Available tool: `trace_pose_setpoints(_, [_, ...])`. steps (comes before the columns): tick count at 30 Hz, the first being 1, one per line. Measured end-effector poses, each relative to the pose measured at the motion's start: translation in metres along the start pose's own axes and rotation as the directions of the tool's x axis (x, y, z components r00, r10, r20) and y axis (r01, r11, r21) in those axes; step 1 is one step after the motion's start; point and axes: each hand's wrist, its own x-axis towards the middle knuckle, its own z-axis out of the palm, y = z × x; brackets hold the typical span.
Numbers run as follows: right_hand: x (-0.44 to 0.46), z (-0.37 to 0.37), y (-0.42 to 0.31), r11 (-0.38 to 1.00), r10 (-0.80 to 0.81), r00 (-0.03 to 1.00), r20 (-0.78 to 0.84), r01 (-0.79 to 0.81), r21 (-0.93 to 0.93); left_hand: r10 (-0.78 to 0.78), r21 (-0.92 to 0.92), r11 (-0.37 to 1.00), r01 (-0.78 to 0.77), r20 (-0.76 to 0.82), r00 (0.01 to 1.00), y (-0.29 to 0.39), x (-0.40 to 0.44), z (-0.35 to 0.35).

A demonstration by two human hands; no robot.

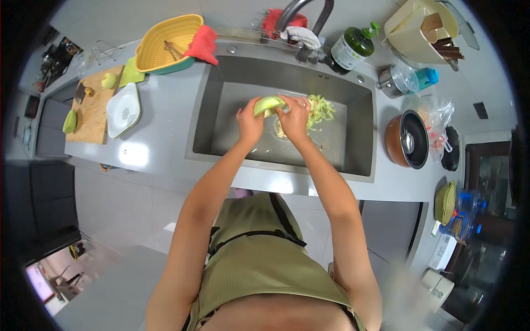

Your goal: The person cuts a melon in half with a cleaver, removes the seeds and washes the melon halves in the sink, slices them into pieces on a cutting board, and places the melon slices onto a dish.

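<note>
Over the sink [337, 146], a pale green squash piece [269, 105] is held between my two hands. My left hand [251, 122] is closed around its left end. At its right end, my right hand [294, 117] has its fingers curled and its thumb against the squash; whether a small tool is also in it I cannot tell. A heap of light green peelings [320, 110] lies on the sink bottom just right of my right hand. Pale scraps sit around the drain [280, 130], partly hidden below my hands.
Left are a cutting board [94, 124] with cut produce, a white dish [122, 113] and a yellow basket [165, 47] with a red cloth [202, 45]. The faucet [302, 11] and a green soap bottle [353, 48] stand behind. A dark pot [393, 142] is right.
</note>
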Motion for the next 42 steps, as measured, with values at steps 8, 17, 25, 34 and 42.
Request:
trace_pose_setpoints(8, [-0.051, 0.015, 0.141, 0.936, 0.336, 0.874, 0.351, -0.269, -0.225, -0.595, 0.225, 0.787, 0.574, 0.033, 0.803, -0.078, -0.005, 0.091])
trace_pose_setpoints(17, [-0.075, 0.039, 0.209, 0.903, 0.325, 0.726, 0.605, -0.048, -0.428, -0.700, 0.294, 0.682, 0.670, -0.002, 0.714, -0.097, -0.003, 0.152])
trace_pose_setpoints(25, [-0.070, 0.033, 0.219, 0.777, 0.448, 0.755, 0.479, -0.063, -0.627, -0.643, 0.198, 0.732, 0.652, -0.117, 0.757, -0.102, -0.003, 0.146])
trace_pose_setpoints(34, [-0.048, 0.104, 0.163, 0.868, 0.438, 0.609, 0.661, -0.096, -0.486, -0.708, 0.015, 0.686, 0.727, -0.219, 0.672, -0.129, 0.008, 0.084])
trace_pose_setpoints(42, [-0.043, 0.100, 0.151, 0.834, 0.511, 0.363, 0.779, 0.012, -0.552, -0.771, -0.071, 0.633, 0.771, -0.156, 0.618, -0.135, 0.004, 0.070])
